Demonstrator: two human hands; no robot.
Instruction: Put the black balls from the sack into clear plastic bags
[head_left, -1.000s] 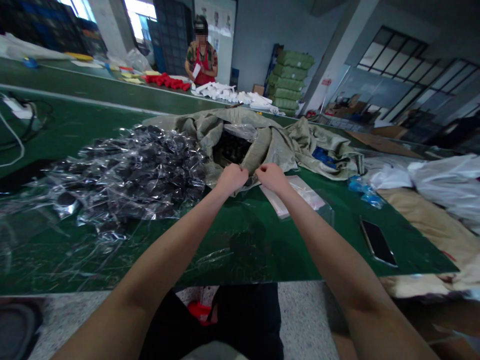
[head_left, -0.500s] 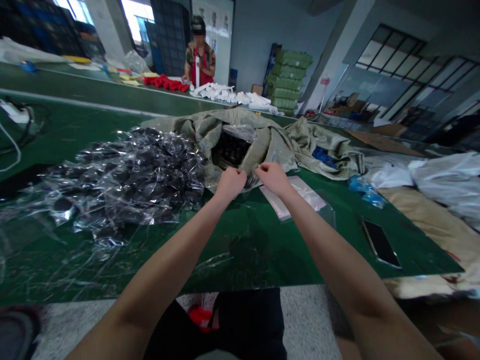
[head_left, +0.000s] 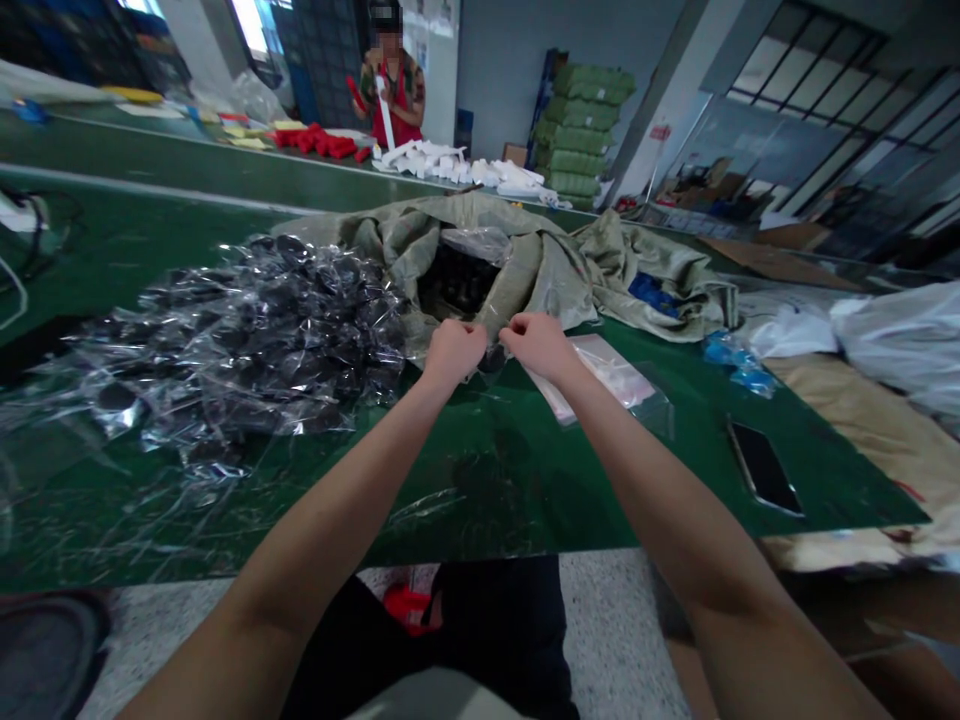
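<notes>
My left hand (head_left: 456, 352) and my right hand (head_left: 538, 343) are closed in pinches, a short gap apart, at the front of a khaki woven sack (head_left: 517, 275). Between them hangs a small clear plastic bag (head_left: 491, 362) with a dark rounded piece in it; the fingertips seem to grip its upper edge. Dark items (head_left: 459, 285) show inside the sack's opening just beyond. Left of my hands spreads a heap of dark pieces in clear bags (head_left: 277, 330). A stack of flat clear bags (head_left: 611, 375) lies by my right wrist, partly covered by it.
A phone (head_left: 763, 465) lies on the green table (head_left: 480, 500) at right. Crumpled blue plastic (head_left: 739, 365) and white sheeting (head_left: 900, 335) are beyond it. Across the far table, a person (head_left: 390, 90) stands behind red bundles (head_left: 315, 140) and white pieces (head_left: 465, 168).
Both hands stay pinched near the sack's front; the dark piece in its bag shows more clearly between them. The view has tipped slightly down. The person opposite now holds up something red.
</notes>
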